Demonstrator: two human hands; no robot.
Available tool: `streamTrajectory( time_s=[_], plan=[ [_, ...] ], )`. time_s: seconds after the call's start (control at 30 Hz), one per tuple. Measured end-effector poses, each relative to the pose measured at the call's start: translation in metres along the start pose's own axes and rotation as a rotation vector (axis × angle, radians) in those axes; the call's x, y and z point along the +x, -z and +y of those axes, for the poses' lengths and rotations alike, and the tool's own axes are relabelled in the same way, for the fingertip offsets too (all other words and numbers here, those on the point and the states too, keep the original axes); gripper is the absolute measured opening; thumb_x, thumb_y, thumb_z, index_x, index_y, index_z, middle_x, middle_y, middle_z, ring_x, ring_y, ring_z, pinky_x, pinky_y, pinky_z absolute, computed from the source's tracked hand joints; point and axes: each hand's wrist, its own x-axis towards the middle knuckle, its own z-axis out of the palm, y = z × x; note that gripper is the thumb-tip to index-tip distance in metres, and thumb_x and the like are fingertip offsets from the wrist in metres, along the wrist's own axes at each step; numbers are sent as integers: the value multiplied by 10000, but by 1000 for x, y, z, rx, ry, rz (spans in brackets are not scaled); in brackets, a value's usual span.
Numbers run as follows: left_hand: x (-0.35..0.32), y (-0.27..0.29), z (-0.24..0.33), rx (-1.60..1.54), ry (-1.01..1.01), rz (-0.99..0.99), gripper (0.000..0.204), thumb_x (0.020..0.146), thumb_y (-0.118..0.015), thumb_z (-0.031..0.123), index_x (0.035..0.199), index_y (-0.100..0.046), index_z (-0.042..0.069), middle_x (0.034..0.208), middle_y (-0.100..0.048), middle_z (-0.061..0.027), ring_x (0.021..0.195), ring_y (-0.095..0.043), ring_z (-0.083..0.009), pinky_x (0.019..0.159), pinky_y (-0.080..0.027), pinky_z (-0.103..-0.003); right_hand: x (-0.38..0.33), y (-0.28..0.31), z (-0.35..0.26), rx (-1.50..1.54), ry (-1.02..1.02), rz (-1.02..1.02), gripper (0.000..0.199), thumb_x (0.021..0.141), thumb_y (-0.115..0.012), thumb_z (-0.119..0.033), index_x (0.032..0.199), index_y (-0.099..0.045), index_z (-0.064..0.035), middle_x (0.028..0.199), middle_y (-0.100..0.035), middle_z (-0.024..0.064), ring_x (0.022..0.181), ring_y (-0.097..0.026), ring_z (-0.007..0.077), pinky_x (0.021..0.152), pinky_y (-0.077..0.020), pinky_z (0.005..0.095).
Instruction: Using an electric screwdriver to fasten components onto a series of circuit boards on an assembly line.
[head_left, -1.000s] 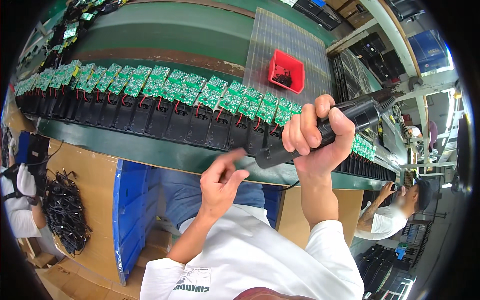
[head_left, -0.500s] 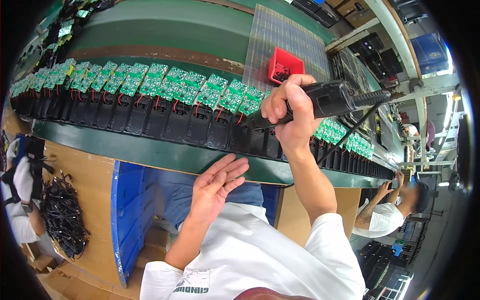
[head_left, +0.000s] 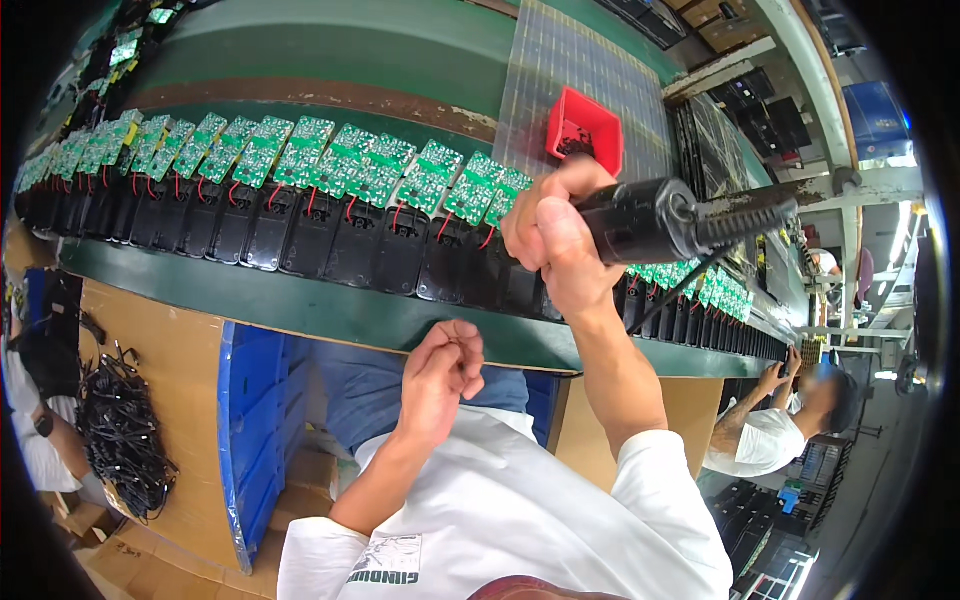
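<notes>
Smooth black plastic tool (head_left: 642, 220), glossy black plastic cases (head_left: 355, 252), white cloth shirt (head_left: 520, 500)

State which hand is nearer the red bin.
Right. In view, the right hand is just below the red bin; the left hand is much lower, near the bench edge.

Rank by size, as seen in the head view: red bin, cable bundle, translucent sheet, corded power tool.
Largest: translucent sheet
Middle: cable bundle and corded power tool, too alike to rank; the tool is nearer the camera
Smallest: red bin
</notes>
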Motion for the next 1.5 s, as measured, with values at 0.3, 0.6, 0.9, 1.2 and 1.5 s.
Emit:
streamTrajectory(
  time_s=[0.3,0.6,0.9,1.2,1.5],
  plan=[
    [-6,-16,-3,280,-75,-64,196,1037,-487,100,1155,-600,-9,921,-629,-90,621,-451,-89,522,-352,-201,-7,26,-51,301,62,129,71,941,-469,-150,931,-495,-84,536,-440,18,418,-371,121,421,-350,275],
    [0,-25,-14,908,-471,16,128,943,-664,72,1020,-724,-10,784,-582,-10,611,-379,-82,538,-302,-211,-26,53,-66,496,-61,126,164,961,-444,-238,957,-547,-111,517,-432,-25,390,-371,98,415,-360,280],
    [6,-32,-13,1103,-657,-83,127,824,-767,29,950,-767,16,693,-448,28,599,-325,-84,536,-259,-235,-31,60,-64,581,-171,146,188,964,-440,-256,941,-559,-112,512,-433,-35,377,-358,91,407,-356,280],
    [5,-35,-20,1083,-637,-132,244,835,-753,34,1078,-736,25,726,-461,22,603,-329,-88,536,-255,-234,-34,60,-63,567,-173,140,180,959,-434,-249,936,-551,-114,510,-429,-30,380,-363,97,409,-357,281],
    [-8,-15,-19,136,59,-70,390,959,-616,93,1328,-554,-20,835,-546,-31,635,-451,-99,551,-364,-234,-18,48,-49,277,59,246,114,942,-447,-183,899,-509,-97,509,-430,5,395,-379,125,427,-366,282]
  ],
)
